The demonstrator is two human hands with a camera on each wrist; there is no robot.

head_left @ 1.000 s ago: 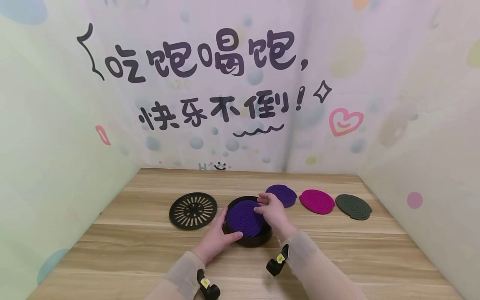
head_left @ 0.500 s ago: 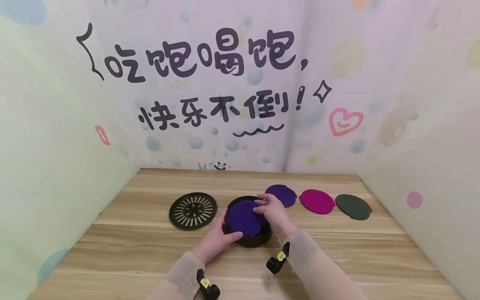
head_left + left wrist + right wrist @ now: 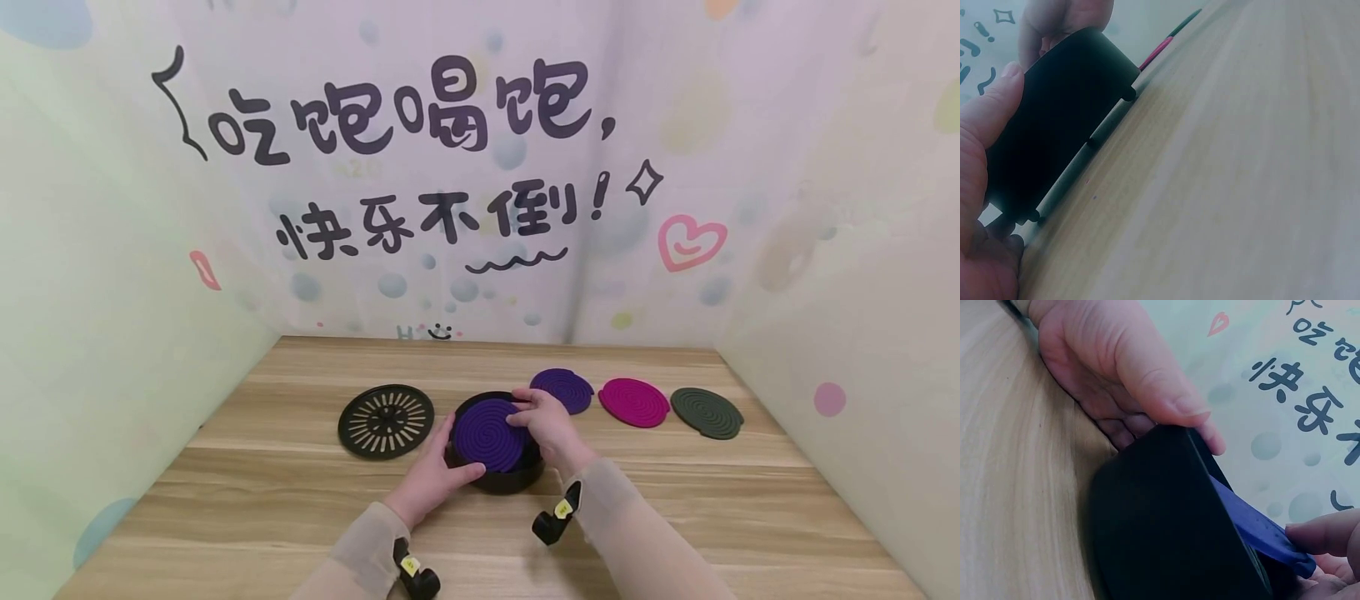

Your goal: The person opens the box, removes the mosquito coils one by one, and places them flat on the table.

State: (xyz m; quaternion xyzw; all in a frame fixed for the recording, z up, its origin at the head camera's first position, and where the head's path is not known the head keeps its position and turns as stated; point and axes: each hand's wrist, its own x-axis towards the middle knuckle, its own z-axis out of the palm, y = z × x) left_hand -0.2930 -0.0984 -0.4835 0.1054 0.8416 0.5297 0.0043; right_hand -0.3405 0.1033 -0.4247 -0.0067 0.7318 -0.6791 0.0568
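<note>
A round black holder with a low wall stands on the wooden table; small feet show under its base in the left wrist view. My left hand grips its left side, thumb at the near wall and fingers along the far side. Inside the holder's rim, a purple spiral-ridged coaster sits at a slant, its right edge raised. My right hand pinches that raised edge between thumb and fingers, clearly seen with the purple coaster in the right wrist view. The coaster's lower edge is hidden within the holder.
Left of the holder lies a black slotted disc. Behind and to the right are another purple coaster, a magenta coaster and a dark green coaster, all flat on the table. Printed curtain walls enclose the table.
My right wrist has turned very slightly. Both hands keep their hold, and the coaster stays slanted in the holder.
</note>
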